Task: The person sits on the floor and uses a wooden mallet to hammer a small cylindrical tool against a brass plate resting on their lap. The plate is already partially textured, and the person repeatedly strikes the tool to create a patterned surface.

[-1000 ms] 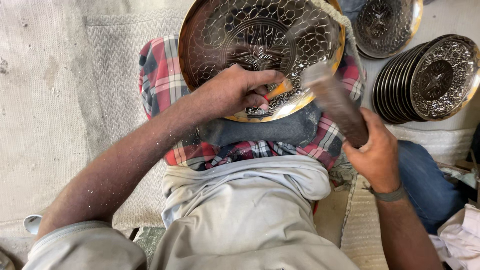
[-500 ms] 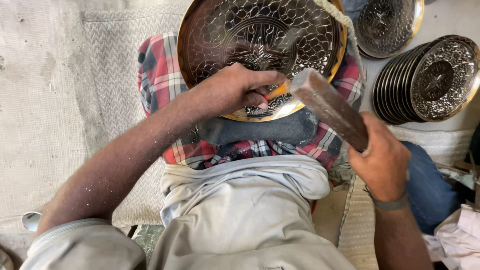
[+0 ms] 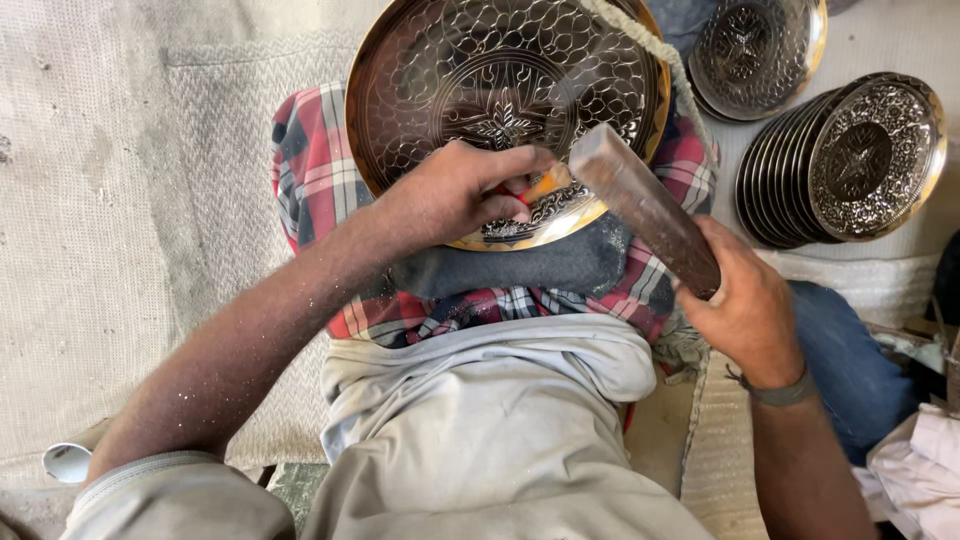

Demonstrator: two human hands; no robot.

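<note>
A large round engraved metal plate (image 3: 440, 90) leans on a dark pad over a red checked cloth (image 3: 310, 170) on my lap. My left hand (image 3: 455, 195) rests on the plate's lower rim and grips a small orange-handled chisel (image 3: 548, 182) with its tip against the metal. My right hand (image 3: 745, 305) holds a dark wooden mallet (image 3: 640, 205) whose head sits right beside the chisel's top end.
A stack of several engraved plates (image 3: 850, 160) stands on edge at the right, with another plate (image 3: 760, 50) behind it. Pale woven matting (image 3: 100, 200) covers the floor at the left. A small white cup (image 3: 68, 462) lies at the lower left. Crumpled pale cloth (image 3: 925, 470) lies at the lower right.
The mallet has swung left and down toward the chisel, its head now close to the chisel's end. The left hand has stayed on the plate's rim.
</note>
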